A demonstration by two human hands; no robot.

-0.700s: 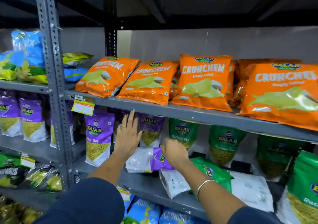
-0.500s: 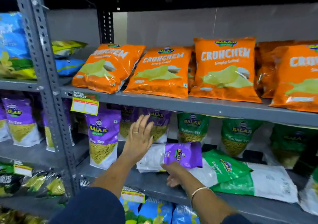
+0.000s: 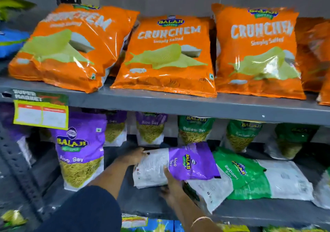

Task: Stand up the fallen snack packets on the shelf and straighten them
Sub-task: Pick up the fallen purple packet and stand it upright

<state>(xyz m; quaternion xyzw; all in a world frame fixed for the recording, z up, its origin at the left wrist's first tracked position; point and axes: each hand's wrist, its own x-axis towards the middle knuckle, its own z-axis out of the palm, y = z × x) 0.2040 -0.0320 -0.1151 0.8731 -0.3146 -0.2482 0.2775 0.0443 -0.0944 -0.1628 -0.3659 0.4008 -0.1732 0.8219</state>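
From the head view, your left hand (image 3: pixel 133 156) and right hand (image 3: pixel 171 183) clasp the fallen purple-and-white plastic Aloo Sev packet (image 3: pixel 175 165), lying sideways on the grey metal middle shelf (image 3: pixel 250 214). It isn't upright yet, and the flat green-and-white Ratlami Sev packet (image 3: pixel 250 180) beside it awaits standing.

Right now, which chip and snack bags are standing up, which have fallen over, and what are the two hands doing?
Purple Aloo Sev packet in the hands: sideways, lifted.
Left hand: gripping its white end.
Right hand: gripping it from below.
Green Ratlami Sev packet in front: fallen flat.
Big purple Aloo Sev packet at left: standing upright.
Green Ratlami Sev packets at back: standing.
Orange Crunchem chip bags: leaning back.
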